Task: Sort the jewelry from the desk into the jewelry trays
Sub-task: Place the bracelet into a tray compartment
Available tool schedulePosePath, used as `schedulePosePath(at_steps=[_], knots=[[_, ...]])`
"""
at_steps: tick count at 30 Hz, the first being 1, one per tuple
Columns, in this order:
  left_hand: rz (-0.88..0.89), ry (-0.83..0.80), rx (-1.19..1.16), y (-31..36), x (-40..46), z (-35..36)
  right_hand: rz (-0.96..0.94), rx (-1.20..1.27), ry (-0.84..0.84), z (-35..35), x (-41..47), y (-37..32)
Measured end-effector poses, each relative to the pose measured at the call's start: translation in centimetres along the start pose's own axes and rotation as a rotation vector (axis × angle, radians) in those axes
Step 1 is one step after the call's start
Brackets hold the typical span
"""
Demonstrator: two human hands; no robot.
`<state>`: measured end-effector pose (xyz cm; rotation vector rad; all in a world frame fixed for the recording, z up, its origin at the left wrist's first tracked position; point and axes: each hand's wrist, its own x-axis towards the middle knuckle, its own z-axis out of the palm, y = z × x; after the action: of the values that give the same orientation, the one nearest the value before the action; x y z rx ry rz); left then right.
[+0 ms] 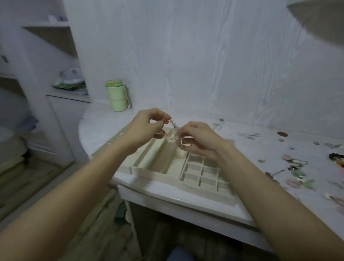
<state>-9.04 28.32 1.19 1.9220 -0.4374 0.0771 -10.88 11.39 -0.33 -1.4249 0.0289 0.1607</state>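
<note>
**A:** From the head camera, we have both hands up over the trays. Our left hand [147, 124] pinches one end of a beaded bracelet [172, 130] and our right hand [196, 138] pinches the other, so each grip is closed on it, with the strand sagging between them above the long-slot tray [149, 166].

**B:** How do we expect it to handle?

**A:** Light and limp, we judge. The beads look smooth and pale pink, so probably slippery, and the string between them may be the weak part. We would hold it near the ends, by the clasp if there is one, though that is too small to make out.

**B:** And the rest?

**A:** The grid tray [206, 176] sits just beside the long-slot one, both on the desk [255, 139]. More jewelry [297, 165] lies scattered well to the right, not yet sorted. A green cup [116, 97] stands at the back.
</note>
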Motion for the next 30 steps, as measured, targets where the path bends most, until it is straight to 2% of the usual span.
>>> schedulePosePath(at_steps=[4,7,12,15,18,23,30], knots=[[-0.078,0.067,0.078,-2.8,-1.1,-5.4,-0.029,-0.102,-0.02,5.2,2.6,1.3],[-0.155,0.055,0.165,-4.9,-1.7,-8.0,-0.058,-0.274,-0.019,8.2,4.5,2.2],[-0.276,-0.08,0.282,-7.5,-1.7,-9.6,-0.151,-0.75,-0.06,10.2,6.4,3.2],[-0.307,-0.201,0.374,-8.2,-1.4,-9.4,-0.188,-0.956,-0.07,10.8,7.0,3.4],[-0.301,-0.298,0.516,-8.6,-1.0,-9.3,-0.18,-1.035,-0.099,11.1,7.3,3.5],[-0.293,-0.348,0.629,-8.8,-0.8,-9.5,-0.181,-1.177,-0.166,11.8,7.8,3.9],[-0.146,-0.291,0.832,-9.3,-1.2,-9.3,-0.257,-1.284,-0.18,11.9,7.6,4.0]])
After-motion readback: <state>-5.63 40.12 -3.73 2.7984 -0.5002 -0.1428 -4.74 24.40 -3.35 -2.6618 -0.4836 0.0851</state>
